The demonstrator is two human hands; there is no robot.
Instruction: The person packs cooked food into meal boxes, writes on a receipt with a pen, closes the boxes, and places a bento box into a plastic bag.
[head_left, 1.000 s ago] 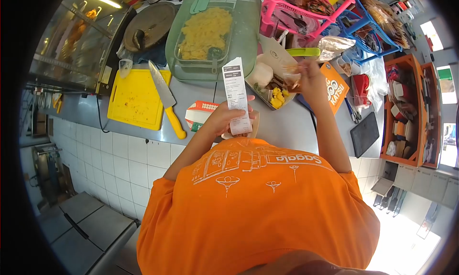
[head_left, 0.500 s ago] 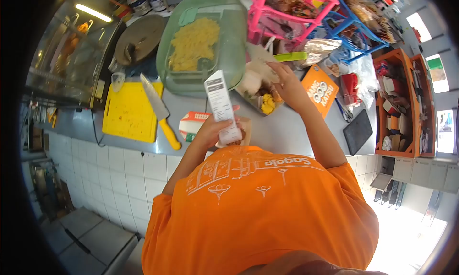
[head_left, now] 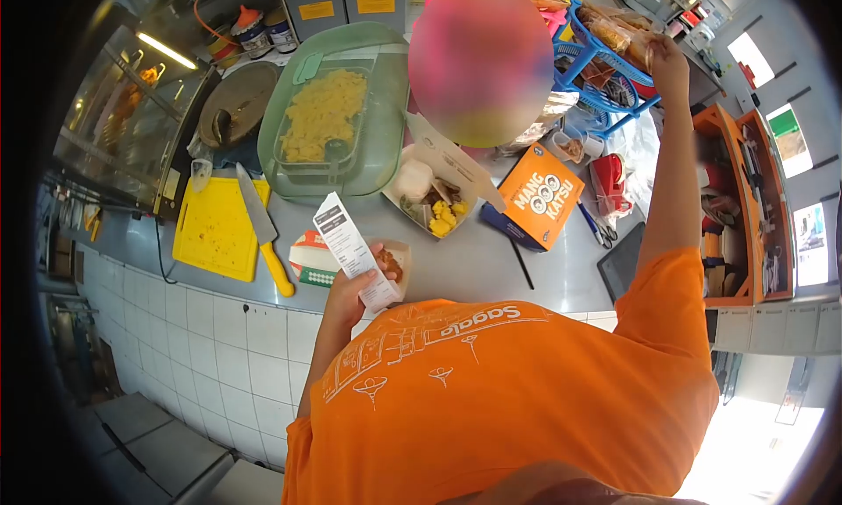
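My left hand [head_left: 353,296] is closed on a long printed receipt [head_left: 346,242], held upright over the counter's front edge. Right behind it is a small open paper box [head_left: 399,264] with brown food inside. My right hand [head_left: 671,66] stretches to the far right, its fingers closed on a clear plastic packet [head_left: 627,35] at the top of a blue basket rack [head_left: 605,62]. Between the hands sits an open takeout box [head_left: 452,158] holding a white rice mound, yellow cubes and dark pieces. An orange printed box [head_left: 542,198] stands beside it.
A yellow cutting board [head_left: 215,229] and a yellow-handled knife [head_left: 276,264] lie at the left. Behind are a green-lidded tub [head_left: 386,93] and a round blurred patch hiding part of the back. Scissors [head_left: 605,235] and a black tablet [head_left: 621,264] lie at the right.
My right hand has left the takeout box and reached up and right to the blue rack. The takeout box's lid now stands open. My left hand still holds the receipt.
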